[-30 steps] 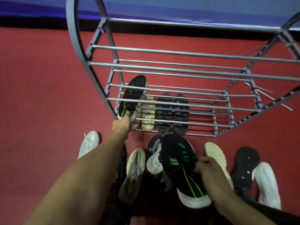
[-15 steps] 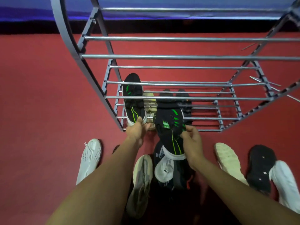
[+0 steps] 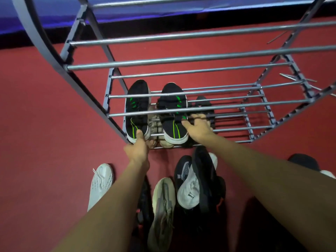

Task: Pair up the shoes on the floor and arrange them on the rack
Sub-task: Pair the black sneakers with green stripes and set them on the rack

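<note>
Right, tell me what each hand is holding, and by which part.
The left hand grips the left black-and-green sneaker by its heel. The right hand holds nothing, fingers spread beside the right sneaker.

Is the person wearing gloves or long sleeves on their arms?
No. Both forearms are bare as far as the picture shows, with no sleeves. The left hand and right hand have no gloves. I can't see any watch, ring or bracelet.

- A red floor (image 3: pixel 36 124) is spreading across the whole view.
- A black strip (image 3: pixel 200 20) is running along its far edge.
- A blue-lit wall (image 3: pixel 54 13) is glowing above that strip.
</note>
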Action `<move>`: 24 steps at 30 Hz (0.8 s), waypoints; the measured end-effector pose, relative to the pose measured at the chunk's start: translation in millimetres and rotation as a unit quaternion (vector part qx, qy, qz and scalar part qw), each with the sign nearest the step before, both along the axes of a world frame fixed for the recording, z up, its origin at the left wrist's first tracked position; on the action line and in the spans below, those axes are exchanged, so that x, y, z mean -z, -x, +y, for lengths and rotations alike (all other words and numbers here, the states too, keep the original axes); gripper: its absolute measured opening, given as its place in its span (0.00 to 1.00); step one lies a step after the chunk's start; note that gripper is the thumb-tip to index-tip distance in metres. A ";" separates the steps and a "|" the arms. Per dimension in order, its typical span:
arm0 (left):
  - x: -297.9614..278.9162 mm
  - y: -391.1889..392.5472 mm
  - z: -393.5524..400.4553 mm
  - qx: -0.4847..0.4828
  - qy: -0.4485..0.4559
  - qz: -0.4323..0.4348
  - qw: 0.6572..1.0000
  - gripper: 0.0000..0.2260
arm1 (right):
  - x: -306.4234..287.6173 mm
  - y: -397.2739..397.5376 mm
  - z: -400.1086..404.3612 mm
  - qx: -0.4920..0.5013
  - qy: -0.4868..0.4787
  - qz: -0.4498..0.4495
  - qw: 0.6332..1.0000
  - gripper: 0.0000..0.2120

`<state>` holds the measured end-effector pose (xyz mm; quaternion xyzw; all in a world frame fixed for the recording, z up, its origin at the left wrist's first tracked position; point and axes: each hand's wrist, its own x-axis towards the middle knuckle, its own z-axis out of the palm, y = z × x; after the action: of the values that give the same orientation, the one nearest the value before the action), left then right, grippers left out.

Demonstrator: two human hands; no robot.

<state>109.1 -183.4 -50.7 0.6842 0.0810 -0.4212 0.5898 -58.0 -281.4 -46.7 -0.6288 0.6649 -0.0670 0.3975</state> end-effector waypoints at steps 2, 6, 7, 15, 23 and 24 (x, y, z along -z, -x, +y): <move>0.1 -3.8 -5.6 0.013 -0.093 -0.091 0.991 0.32 | 6.4 17.0 8.1 -0.040 0.031 0.001 0.999 0.29; -4.1 -13.8 -9.3 0.018 -0.122 -0.143 0.982 0.26 | 17.8 44.8 22.2 -0.159 0.104 0.043 0.981 0.17; -2.6 -16.5 -7.9 0.024 -0.126 -0.132 0.983 0.23 | 16.9 46.7 23.6 -0.174 0.102 0.051 0.978 0.17; 0.9 -8.4 5.2 0.041 -0.150 -0.116 0.981 0.20 | -5.5 43.2 44.6 -0.153 0.119 0.079 0.978 0.23; -1.9 -13.9 -3.7 0.005 -0.131 -0.069 0.989 0.15 | -2.8 -18.4 52.8 -0.120 0.163 0.014 0.979 0.29; -1.2 -17.1 -2.2 0.003 -0.133 -0.077 0.988 0.13 | -2.5 -27.1 49.3 -0.103 0.169 -0.007 0.980 0.25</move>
<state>126.3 -185.7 -49.4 0.7872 0.0887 -0.3543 0.4969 -30.9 -232.2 -44.2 -0.7517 0.5725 -0.1420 0.2949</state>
